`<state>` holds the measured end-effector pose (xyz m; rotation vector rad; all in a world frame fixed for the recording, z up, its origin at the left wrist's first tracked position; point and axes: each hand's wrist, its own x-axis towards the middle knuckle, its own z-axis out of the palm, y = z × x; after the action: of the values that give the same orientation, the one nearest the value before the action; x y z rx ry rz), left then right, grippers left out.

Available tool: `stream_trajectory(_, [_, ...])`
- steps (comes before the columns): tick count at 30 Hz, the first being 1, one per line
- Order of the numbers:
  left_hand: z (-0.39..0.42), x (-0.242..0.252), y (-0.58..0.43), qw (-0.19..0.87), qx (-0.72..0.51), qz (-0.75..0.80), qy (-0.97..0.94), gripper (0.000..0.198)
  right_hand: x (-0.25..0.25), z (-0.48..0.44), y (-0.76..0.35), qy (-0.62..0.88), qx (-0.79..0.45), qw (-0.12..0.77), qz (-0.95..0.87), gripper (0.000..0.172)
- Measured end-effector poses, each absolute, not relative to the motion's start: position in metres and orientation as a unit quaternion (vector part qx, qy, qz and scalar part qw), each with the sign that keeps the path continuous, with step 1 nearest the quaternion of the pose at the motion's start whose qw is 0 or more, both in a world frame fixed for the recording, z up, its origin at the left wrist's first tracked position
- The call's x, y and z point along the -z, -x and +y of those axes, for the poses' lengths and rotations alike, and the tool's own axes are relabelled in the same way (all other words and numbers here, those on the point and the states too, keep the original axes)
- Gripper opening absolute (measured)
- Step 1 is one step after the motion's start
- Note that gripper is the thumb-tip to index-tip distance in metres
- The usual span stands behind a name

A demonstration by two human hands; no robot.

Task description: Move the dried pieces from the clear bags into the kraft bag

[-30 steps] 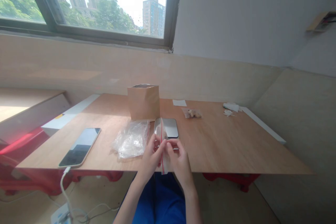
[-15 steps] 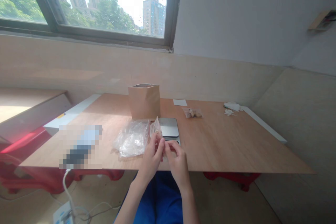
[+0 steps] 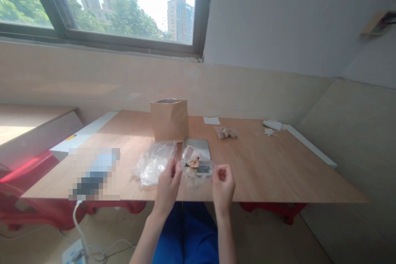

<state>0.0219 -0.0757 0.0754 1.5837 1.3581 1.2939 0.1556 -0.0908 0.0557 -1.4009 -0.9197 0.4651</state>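
Over the scale's (image 3: 202, 146) near end, a clear bag (image 3: 194, 180) spreads between the left hand (image 3: 169, 175) and right hand (image 3: 223, 180), each pinching one side with fingers curled, forearms reaching forward.

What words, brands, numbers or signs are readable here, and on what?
There are none I can read.
Dark display of the silver, flat-topped scale, behind the clear plastic bag: too blurred.
Brown, upright paper pouch: no lettering visible.
White rectangular card: too small to tell.
Pixelated grey-blue patch: unreadable.
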Motion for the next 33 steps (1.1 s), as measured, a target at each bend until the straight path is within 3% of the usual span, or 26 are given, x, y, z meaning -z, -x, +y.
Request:
stream_trajectory(5, [-0.072,-0.076,-0.013,0.381,-0.476,0.511,-0.606,0.031,-0.055,-0.089,-0.170,0.560,-0.238,0.701,-0.372,0.022])
stream_trajectory(9, [-0.071,-0.060,-0.026,0.452,-0.534,0.480,-0.529,0.038,-0.063,-0.094,-0.158,0.524,-0.289,0.708,-0.375,0.024])
stream_trajectory(17, [-0.071,-0.035,-0.052,0.687,-0.546,0.361,-0.315,0.049,-0.065,-0.095,-0.145,0.468,-0.383,0.707,-0.366,0.024])
stream_trajectory(24, [-0.066,-0.045,-0.046,0.651,-0.584,0.393,-0.285,0.042,-0.085,-0.101,-0.140,0.568,-0.101,0.624,-0.526,0.011])
stream_trajectory(28, [-0.058,-0.039,-0.037,0.622,-0.579,0.436,-0.295,0.053,-0.108,-0.098,-0.134,0.499,-0.150,0.543,-0.659,0.018])
stream_trajectory(33, [-0.049,-0.038,-0.026,0.453,-0.608,0.520,-0.392,0.050,-0.113,-0.074,-0.119,0.501,-0.241,0.457,-0.694,0.019])
